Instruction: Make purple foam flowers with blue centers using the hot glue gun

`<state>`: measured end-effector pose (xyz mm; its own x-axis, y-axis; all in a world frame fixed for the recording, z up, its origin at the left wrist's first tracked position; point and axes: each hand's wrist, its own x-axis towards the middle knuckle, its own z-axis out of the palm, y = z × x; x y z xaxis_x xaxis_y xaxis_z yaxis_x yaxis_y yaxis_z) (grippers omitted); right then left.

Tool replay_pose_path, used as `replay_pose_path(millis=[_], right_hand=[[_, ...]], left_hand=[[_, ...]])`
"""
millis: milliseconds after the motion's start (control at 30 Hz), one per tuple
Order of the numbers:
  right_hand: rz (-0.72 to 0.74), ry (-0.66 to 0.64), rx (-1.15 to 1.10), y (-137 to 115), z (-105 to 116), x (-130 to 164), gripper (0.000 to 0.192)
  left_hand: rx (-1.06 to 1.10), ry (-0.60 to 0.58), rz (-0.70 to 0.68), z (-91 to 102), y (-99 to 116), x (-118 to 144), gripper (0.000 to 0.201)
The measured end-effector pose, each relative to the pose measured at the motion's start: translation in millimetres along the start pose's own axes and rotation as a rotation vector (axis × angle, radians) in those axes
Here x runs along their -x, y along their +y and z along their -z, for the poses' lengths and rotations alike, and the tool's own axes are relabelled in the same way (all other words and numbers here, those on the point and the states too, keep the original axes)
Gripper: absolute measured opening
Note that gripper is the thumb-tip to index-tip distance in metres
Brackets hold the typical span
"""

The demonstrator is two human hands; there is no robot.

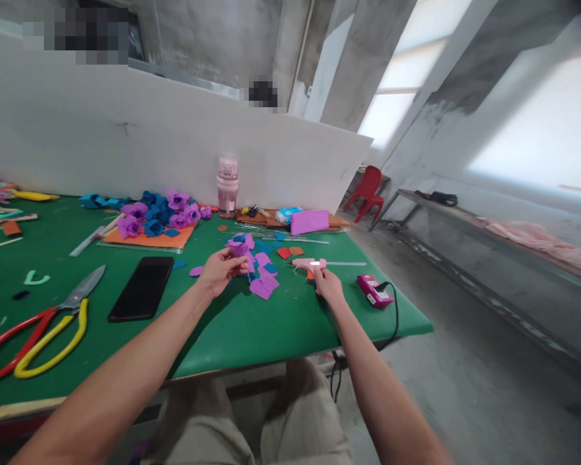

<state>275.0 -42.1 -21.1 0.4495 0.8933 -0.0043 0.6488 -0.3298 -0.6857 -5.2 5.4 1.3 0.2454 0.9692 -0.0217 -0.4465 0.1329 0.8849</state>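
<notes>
The left hand (219,270) held a half-made purple flower (239,245) just above the green table (281,323); the right hand (328,284) gripped the pink glue gun (310,263); many finished flowers (159,216) lay behind; loose purple pieces (264,284) still waited.

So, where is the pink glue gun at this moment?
In the head view, the pink glue gun lies on the green table, under the right hand, just right of the purple felt pieces.

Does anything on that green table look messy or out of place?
Mostly craft clutter. Purple scraps lie loose by the left hand. The cable near the right hand hangs off the table edge.
</notes>
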Motion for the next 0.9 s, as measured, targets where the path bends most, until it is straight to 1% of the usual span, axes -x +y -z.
replay_pose_path(millis=[67, 100, 133, 167, 200, 233, 267, 300, 333, 367, 400, 433, 467, 533, 567, 633, 733, 800, 900], right_hand=[[0.045, 0.023, 0.178, 1.3, 2.8, 3.2, 0.042], [0.059, 0.076, 0.227, 0.6, 3.9, 5.9, 0.041], [0.072, 0.164, 0.253, -1.9, 4.0, 9.1, 0.039], [0.099, 0.289, 0.255, -6.5, 2.8, 12.6, 0.037], [0.138, 0.403, 0.221, -13.5, -0.4, 16.0, 0.037], [0.18, 0.467, 0.136, -23.1, -5.9, 19.1, 0.037], [0.23, 0.463, 0.002, -34.8, -13.9, 21.6, 0.035], [0.276, 0.407, -0.171, -48.0, -24.5, 23.4, 0.032], [0.289, 0.315, -0.372, -62.1, -37.2, 24.6, 0.029], [0.272, 0.165, -0.585, -76.1, -51.4, 25.1, 0.027], [0.221, 0.004, -0.787, -89.3, -66.3, 25.2, 0.027], [0.156, -0.115, -0.94, -100.9, -81.0, 25.1, 0.026], [0.123, -0.182, -1.047, -110.4, -94.6, 24.9, 0.025], [0.131, -0.24, -1.179, -122.7, -116.3, 25.1, 0.022], [0.134, -0.266, -1.229, -125.6, -123.7, 25.7, 0.022], [0.134, -0.345, -1.293, -126.7, -131.9, 27.8, 0.021], [0.115, -0.437, -1.344, -123.4, -132.5, 31.8, 0.019], [0.11, -0.437, -1.366, -121.3, -130.2, 33.8, 0.019], [0.123, -0.389, -1.38, -118.9, -128.1, 34.8, 0.022]], left_hand=[[0.0, 0.001, -0.018, -0.4, 1.0, 0.7, 0.026], [-0.001, 0.004, -0.025, -0.5, 1.2, 0.7, 0.026], [-0.003, 0.008, -0.031, -0.5, 1.2, 0.7, 0.027], [-0.007, 0.012, -0.035, -0.5, 0.9, 0.4, 0.028], [-0.013, 0.017, -0.039, -0.5, 0.5, 0.1, 0.028], [-0.02, 0.021, -0.041, -0.4, 0.0, -0.2, 0.028], [-0.029, 0.023, -0.043, -0.5, -0.4, -0.5, 0.029], [-0.037, 0.023, -0.044, -0.5, -0.8, -0.9, 0.029], [-0.044, 0.026, -0.047, -0.5, -1.0, -1.2, 0.029], [-0.049, 0.03, -0.052, -0.4, -0.9, -1.4, 0.029], [-0.054, 0.038, -0.059, -0.2, -0.6, -1.7, 0.029], [-0.057, 0.051, -0.065, 0.2, 0.0, -2.1, 0.03], [-0.059, 0.07, -0.069, 0.8, 0.7, -2.5, 0.031], [-0.063, 0.1, -0.07, 2.4, 2.2, -3.5, 0.033], [-0.065, 0.105, -0.067, 3.2, 2.8, -4.0, 0.034], [-0.07, 0.1, -0.064, 4.2, 3.1, -4.9, 0.034], [-0.078, 0.081, -0.059, 3.3, 2.0, -5.9, 0.034], [-0.084, 0.084, -0.048, 2.3, 0.7, -6.7, 0.035], [-0.092, 0.097, -0.04, 2.3, -1.2, -8.3, 0.035]])
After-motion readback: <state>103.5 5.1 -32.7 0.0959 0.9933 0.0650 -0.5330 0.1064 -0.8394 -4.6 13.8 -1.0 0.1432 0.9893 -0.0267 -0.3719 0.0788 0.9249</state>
